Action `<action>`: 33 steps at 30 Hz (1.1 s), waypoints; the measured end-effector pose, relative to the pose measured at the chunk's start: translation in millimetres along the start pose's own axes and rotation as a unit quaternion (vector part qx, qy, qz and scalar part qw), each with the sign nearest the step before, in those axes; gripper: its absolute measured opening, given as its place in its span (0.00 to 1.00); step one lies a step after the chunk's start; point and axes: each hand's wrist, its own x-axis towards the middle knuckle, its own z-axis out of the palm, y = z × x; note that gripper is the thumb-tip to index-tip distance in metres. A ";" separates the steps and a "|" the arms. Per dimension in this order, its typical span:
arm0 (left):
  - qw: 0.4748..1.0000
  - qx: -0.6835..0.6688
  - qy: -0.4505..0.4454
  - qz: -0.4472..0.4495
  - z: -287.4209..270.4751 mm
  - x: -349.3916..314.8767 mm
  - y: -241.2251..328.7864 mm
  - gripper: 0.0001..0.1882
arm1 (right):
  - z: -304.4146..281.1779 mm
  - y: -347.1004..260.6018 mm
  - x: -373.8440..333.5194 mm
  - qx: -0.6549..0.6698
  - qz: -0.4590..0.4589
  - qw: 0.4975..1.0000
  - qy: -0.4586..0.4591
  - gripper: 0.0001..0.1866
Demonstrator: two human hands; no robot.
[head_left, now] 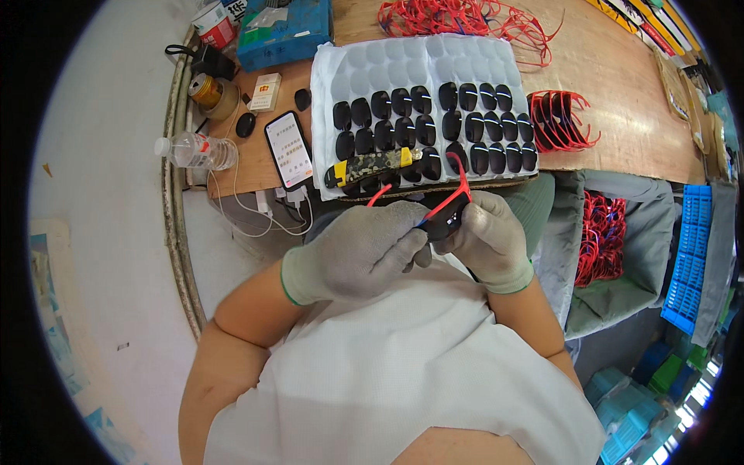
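Both hands wear grey gloves and meet in front of my body. Between them is a red sunglasses frame (449, 203) with a dark lens (449, 222) at its front. My left hand (360, 248) closes on one side of the frame, its fingers bent inward. My right hand (490, 240) pinches the other side, thumb beside the lens. Just beyond them lies a white moulded tray (372, 71) with rows of dark lenses (403, 132); its far cups hold none. A yellow and camouflage-patterned utility knife (373, 166) rests across the tray's near left lenses.
Assembled red sunglasses (559, 121) stand stacked right of the tray. Loose red frames (442, 17) lie behind it. At left are a phone (288, 150), a plastic bottle (198, 150), cables and a blue box (284, 35). A grey cloth-lined bin (620, 298) holds more red frames at right.
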 end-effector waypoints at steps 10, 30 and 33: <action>0.986 0.129 0.075 0.078 2.1 -6.3 -10.7 0.07 | 22.9 -7.2 5.3 -0.048 0.029 0.998 0.039 0.17; 0.969 0.185 0.133 0.097 6.3 -0.1 13.7 0.18 | 47.7 -19.3 -1.1 -0.239 -0.045 0.969 0.036 0.06; 0.964 0.200 0.149 0.090 7.0 -5.4 15.3 0.18 | 47.9 -18.7 3.0 -0.215 -0.038 0.976 0.016 0.08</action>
